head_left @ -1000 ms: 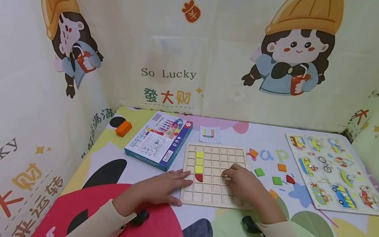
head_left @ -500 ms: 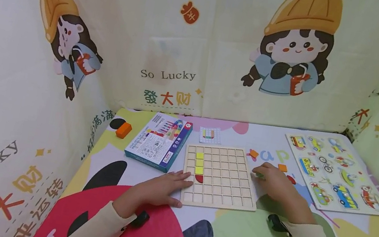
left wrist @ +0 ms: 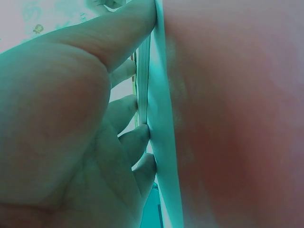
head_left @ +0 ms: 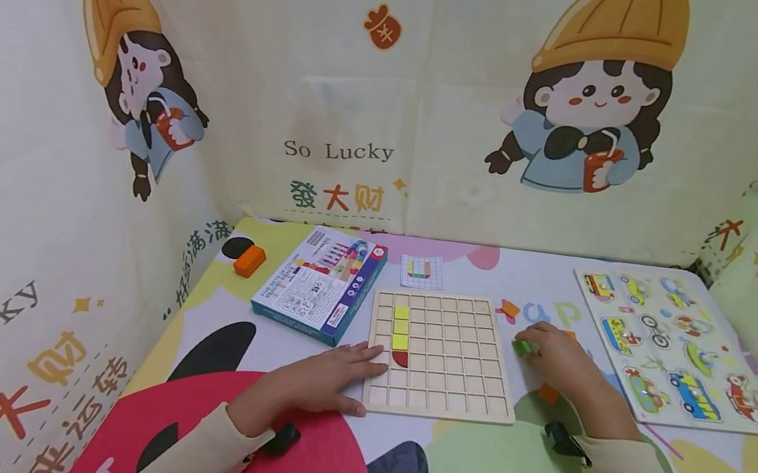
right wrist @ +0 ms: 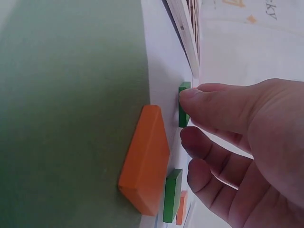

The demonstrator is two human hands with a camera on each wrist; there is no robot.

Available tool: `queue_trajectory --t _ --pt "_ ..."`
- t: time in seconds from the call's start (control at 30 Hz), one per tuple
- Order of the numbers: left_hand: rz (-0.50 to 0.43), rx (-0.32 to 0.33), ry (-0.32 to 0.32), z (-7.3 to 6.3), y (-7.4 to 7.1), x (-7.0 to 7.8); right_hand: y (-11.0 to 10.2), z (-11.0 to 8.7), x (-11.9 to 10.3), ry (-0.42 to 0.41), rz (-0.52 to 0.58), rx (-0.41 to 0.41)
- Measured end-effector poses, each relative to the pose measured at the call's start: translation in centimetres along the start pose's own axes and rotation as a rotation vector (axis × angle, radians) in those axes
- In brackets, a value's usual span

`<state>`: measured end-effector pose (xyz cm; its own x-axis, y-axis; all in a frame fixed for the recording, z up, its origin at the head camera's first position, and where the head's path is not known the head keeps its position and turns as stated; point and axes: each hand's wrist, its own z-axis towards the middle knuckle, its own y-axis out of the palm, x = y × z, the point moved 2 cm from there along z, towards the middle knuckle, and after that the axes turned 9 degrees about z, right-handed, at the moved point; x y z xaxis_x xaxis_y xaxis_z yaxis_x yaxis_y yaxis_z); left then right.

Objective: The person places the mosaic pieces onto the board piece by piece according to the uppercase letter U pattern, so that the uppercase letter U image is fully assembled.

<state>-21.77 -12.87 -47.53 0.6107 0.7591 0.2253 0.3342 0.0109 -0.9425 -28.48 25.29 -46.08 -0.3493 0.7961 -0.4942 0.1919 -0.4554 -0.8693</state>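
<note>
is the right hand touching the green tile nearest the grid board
Touching: the right wrist view shows the right hand pinching the green tile between thumb and finger.

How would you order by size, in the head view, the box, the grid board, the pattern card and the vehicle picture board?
1. Vehicle picture board
2. Grid board, slightly covered by left hand
3. Box
4. Pattern card

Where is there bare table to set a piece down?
Between the sleeves, in front of the grid board; and at the back, between the picture card and the puzzle board. Crowded: right of the grid board, where the right hand pinches a green tile near an orange piece and another green one.
</note>
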Motion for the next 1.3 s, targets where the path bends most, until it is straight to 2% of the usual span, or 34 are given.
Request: queue_trajectory --t 0.33,0.7,0.93,1.1,1.3 --pt "-0.005 0.002 0.004 0.0 0.0 0.0 0.3 0.1 0.1 -0.022 -0.026 -0.008" --pt "-0.010 0.001 0.002 0.1 0.2 -0.1 0.2 -0.3 -0.2 0.014 -0.007 -0.003" --pt "-0.012 0.000 0.002 0.1 0.1 -0.1 0.5 -0.5 -2.0 -0.014 0.028 0.015" --pt "0.007 0.007 0.009 0.2 0.2 -0.1 1.2 -0.4 -3.8 0.016 0.060 -0.003" --pt "0.018 0.008 0.025 0.2 0.2 -0.2 2.1 -0.3 -5.4 -0.073 0.071 -0.009"
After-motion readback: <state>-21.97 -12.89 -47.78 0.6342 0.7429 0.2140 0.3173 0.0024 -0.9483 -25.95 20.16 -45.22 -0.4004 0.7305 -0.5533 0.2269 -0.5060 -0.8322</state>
